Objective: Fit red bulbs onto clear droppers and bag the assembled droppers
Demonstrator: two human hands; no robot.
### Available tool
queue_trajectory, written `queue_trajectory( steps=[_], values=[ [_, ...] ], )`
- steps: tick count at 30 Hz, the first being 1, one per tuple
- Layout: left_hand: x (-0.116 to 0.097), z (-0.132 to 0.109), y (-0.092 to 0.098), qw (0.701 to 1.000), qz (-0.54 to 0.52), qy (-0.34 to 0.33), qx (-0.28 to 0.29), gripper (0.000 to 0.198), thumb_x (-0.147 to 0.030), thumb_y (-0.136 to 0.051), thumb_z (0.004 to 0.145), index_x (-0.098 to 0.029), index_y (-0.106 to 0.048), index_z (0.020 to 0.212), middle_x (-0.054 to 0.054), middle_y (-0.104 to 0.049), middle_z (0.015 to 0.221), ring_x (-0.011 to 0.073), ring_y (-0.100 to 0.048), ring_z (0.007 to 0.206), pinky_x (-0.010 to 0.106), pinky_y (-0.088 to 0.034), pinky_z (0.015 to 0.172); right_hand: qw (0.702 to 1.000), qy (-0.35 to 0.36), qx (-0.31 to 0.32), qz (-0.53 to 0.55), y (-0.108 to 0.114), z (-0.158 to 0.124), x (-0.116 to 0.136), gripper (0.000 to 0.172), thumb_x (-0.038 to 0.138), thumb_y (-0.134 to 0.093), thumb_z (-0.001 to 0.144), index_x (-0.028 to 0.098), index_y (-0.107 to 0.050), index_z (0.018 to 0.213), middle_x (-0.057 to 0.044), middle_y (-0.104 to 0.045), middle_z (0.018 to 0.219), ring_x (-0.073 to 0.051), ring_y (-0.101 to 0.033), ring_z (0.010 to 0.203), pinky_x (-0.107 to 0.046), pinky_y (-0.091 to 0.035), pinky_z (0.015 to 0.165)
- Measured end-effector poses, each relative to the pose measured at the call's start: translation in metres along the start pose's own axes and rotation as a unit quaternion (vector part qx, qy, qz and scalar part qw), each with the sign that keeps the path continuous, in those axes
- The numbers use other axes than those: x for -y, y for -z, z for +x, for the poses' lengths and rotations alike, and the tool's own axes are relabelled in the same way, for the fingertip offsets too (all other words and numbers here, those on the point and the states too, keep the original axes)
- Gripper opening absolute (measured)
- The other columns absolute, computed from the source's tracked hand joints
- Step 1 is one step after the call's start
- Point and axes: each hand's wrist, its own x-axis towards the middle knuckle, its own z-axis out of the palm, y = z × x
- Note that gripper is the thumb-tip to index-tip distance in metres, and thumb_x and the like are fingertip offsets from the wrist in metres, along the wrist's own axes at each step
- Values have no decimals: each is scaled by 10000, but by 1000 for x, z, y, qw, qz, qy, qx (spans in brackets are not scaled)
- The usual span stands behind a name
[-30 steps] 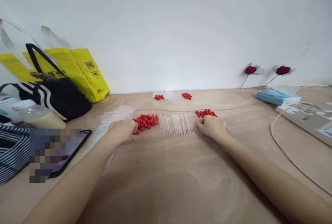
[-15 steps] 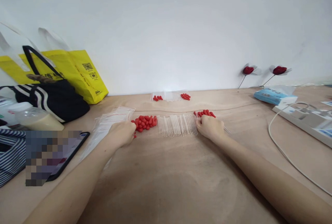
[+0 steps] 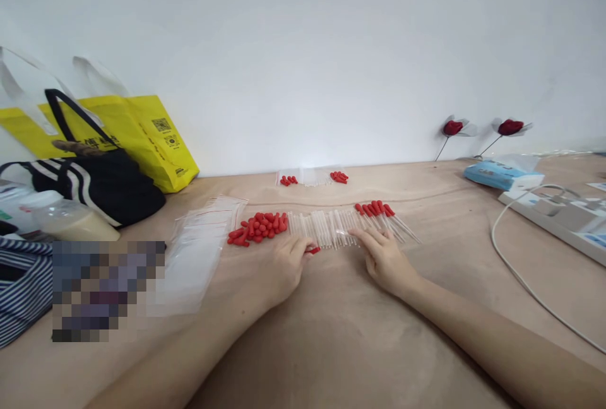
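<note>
A row of clear thin tubes (image 3: 326,227) lies across the wooden table (image 3: 331,333). A heap of loose red caps (image 3: 258,227) sits at its left end. Several tubes with red caps fitted (image 3: 379,209) lie at its right end. My left hand (image 3: 287,264) is at the near edge of the tube row, its fingers pinched on one red cap (image 3: 314,249). My right hand (image 3: 386,259) rests just right of it, fingers stretched out onto the tubes' near ends, holding nothing I can see.
Clear zip bags (image 3: 199,242) lie left of the caps. More capped tubes (image 3: 312,177) sit by the wall. A yellow bag (image 3: 156,137), a black striped bag (image 3: 104,188) and a blurred tablet (image 3: 106,286) stand left. A power strip (image 3: 563,219), white cable (image 3: 521,276) and blue pack (image 3: 499,175) lie right.
My left hand left the red cap heap and moved right to the tubes' near edge with one cap. My right hand slid back toward me and uncovered the capped tubes.
</note>
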Motion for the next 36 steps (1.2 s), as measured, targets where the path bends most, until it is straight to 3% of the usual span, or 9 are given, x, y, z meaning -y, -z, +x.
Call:
queue_trajectory(
  steps=[2,5,8,14,28,36],
  values=[
    [0,-3,-15,999,-7,-21,-33,246,-147,-346,851,-163,-494,1046,76,-573,925,182,-541,848,321,-439,765,999,29,13,7,1,-1,7,346,24,-327,782,143,-502,1055,-56,-597,802,-159,-515,712,-294,-327,689],
    [1,-3,-24,999,-3,-23,-39,260,-135,-334,851,-156,-537,1012,81,-549,902,179,-527,826,319,-443,744,999,48,16,13,0,1,16,245,97,-371,825,154,-550,982,-39,-597,743,-145,-497,654,-297,-304,698],
    [2,-2,-24,999,-3,-16,-45,230,-161,-345,855,-154,-560,934,78,-551,896,180,-519,827,327,-436,748,999,47,9,8,-1,4,19,213,153,-382,856,163,-574,948,-27,-595,695,-134,-491,621,-294,-288,701],
    [2,0,-23,998,18,-29,-58,192,-162,-374,853,-182,-552,923,30,-610,874,179,-519,872,411,-321,914,999,50,1,0,-1,6,20,222,155,-370,868,156,-582,936,-22,-601,673,-129,-500,609,-294,-278,697],
    [-2,0,-24,987,-101,1,-126,183,-242,-410,864,-168,-572,824,24,-613,738,146,-528,720,289,-399,698,995,92,-3,40,-4,5,33,216,119,-379,853,97,-540,995,-36,-610,682,-129,-465,576,-298,-309,656],
    [-3,-3,-23,992,-64,-25,-107,173,-236,-413,861,-185,-569,807,-3,-602,716,138,-522,717,338,-335,803,989,133,12,66,3,7,28,270,67,-370,817,112,-533,1027,-39,-630,741,-119,-481,598,-297,-280,635]
  ],
)
